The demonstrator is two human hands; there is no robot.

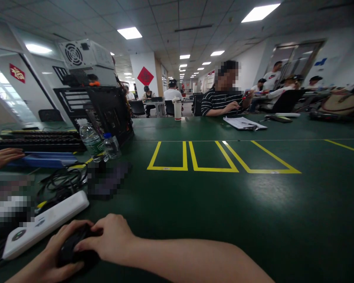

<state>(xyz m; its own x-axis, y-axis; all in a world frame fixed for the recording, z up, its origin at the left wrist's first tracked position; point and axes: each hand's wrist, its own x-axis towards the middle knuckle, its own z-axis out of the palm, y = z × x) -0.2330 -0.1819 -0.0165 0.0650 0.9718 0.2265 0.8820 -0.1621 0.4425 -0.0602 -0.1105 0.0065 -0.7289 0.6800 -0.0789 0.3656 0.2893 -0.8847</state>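
Note:
Low on the left, both my hands are around a small, dark, rounded object that looks like a black computer mouse (71, 244). My left hand (54, 245) wraps it from the left side, fingers over the far edge and thumb at the near edge. From the right, my right hand (113, 236) closes on it with thumb and bent fingers, its forearm stretching across the front of the table. Parts of the mouse are hidden under the fingers. Just beyond my left hand lies a white power strip (51, 218).
Yellow tape outlines (177, 168) mark the green table (212, 220). A water bottle (91, 139), a small blue-capped bottle (110, 145), black cables (63, 181) and an open computer case (106, 106) stand left. Another person's hand (4, 159) enters there. Across sits a co-worker (224, 98) near a clipboard (243, 122).

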